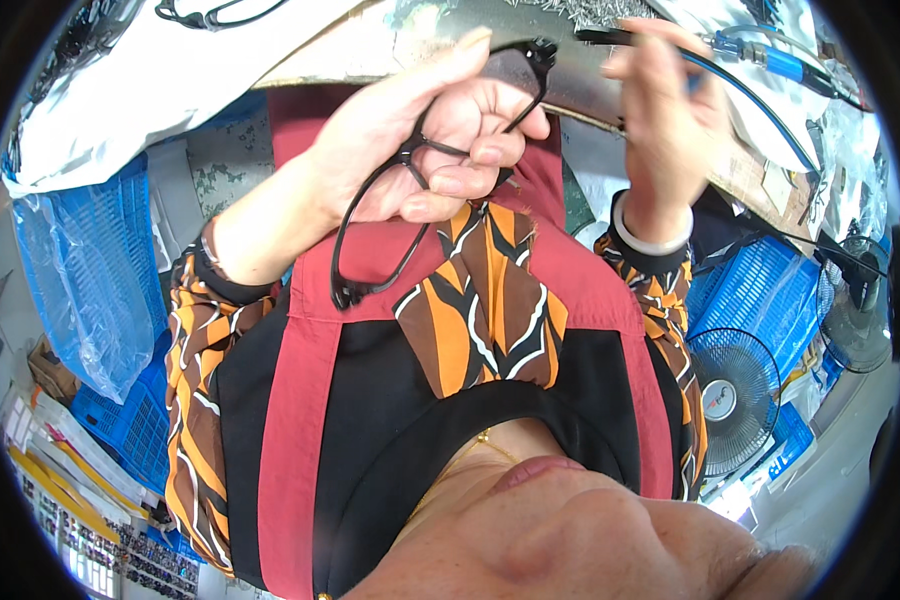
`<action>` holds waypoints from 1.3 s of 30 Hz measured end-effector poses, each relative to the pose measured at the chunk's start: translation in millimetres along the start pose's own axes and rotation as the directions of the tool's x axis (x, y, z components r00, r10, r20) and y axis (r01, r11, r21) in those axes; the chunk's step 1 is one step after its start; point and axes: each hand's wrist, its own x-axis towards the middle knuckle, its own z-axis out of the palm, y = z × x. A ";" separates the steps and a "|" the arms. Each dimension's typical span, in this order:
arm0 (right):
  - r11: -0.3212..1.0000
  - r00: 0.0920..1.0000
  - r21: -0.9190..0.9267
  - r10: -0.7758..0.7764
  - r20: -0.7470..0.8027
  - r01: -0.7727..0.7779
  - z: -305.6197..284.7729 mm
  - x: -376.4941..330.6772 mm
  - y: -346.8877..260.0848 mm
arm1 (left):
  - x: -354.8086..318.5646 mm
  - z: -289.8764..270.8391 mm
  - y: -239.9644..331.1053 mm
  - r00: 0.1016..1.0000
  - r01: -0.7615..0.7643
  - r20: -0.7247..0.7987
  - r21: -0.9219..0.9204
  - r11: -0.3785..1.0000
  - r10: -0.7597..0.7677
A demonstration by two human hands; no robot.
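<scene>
My left hand (370,150) is closed around a black eyeglass frame (407,154), its fingers wrapped about the middle near the bridge. One end of the frame points up by the bench edge; the other hangs down over my apron. No temples are seen unfolded from it. To the right, apart from the frame, my right hand (665,140) is raised over the bench edge and partly blurred. Its fingertips pinch a slim black rod (602,37) that points left; its exact kind cannot be made out.
A metal-topped bench (400,45) holds a pile of small screws (580,12). More eyeglasses (220,14) lie on white sheeting (170,70) at the far left. A hose with a blue fitting (782,64) runs at the right. Blue crates (135,240) and a fan (732,400) stand around me.
</scene>
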 end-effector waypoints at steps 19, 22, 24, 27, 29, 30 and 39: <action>0.905 0.890 -0.346 0.354 0.288 -0.248 13.5 20.0 23.7 | 25.6 -35.0 -21.8 0.960 -0.078 -0.276 -0.133 0.988 0.039; 0.893 0.861 -0.398 0.360 0.359 -0.208 9.3 39.3 18.4 | 24.8 -39.7 -25.9 0.957 -0.085 -0.284 -0.083 0.993 0.058; 0.896 0.849 -0.380 0.376 0.371 -0.230 9.1 45.4 20.8 | 25.4 -40.9 -27.3 0.964 -0.098 -0.254 -0.052 0.994 0.082; 0.917 0.872 -0.320 0.347 0.346 -0.238 14.7 36.1 29.9 | 26.6 -41.1 -28.5 0.962 -0.092 -0.264 -0.054 0.994 0.075; 0.919 0.880 -0.328 0.331 0.340 -0.219 16.0 27.5 33.5 | 26.4 -39.8 -26.8 0.967 -0.092 -0.245 -0.066 0.994 0.074; 0.917 0.882 -0.338 0.329 0.337 -0.213 16.9 22.7 33.8 | 25.2 -38.1 -26.2 0.947 -0.060 -0.320 -0.067 0.996 0.036; 0.828 0.899 -0.352 -0.419 0.126 0.436 -17.0 24.7 10.6 | 9.7 -26.6 -1.8 0.581 -0.730 0.016 0.452 0.512 0.814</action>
